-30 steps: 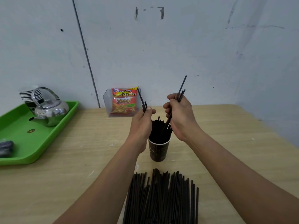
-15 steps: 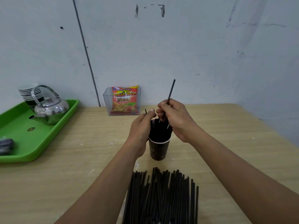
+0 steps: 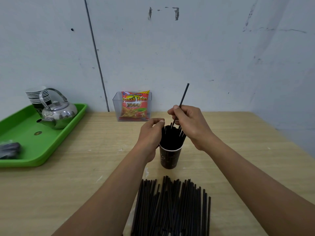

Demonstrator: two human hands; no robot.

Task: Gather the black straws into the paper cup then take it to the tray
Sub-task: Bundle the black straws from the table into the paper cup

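The loose straws lie in one pile at the near edge of the tabletop, and the bottom of the picture cuts off their near ends. They overlap too much to count. The straws in the cup also stand too close together to count.

There is one dark paper cup, upright, near the middle of the tabletop, just behind the pile. The left hand hides part of its left side and rim. The fingers of this hand are curled together at the top of the standing straws; I cannot tell if they pinch anything. The right hand grips one single straw between thumb and fingers. This straw is tilted, its lower end is among the standing straws and its upper end points up.

One green tray sits at the left edge of the tabletop, well apart from the cup, and the picture cuts off its left part. It carries one metal kettle, one stack of cups partly behind the kettle, and one dark thing that is blurred. One clear box at the far edge holds one snack bag.
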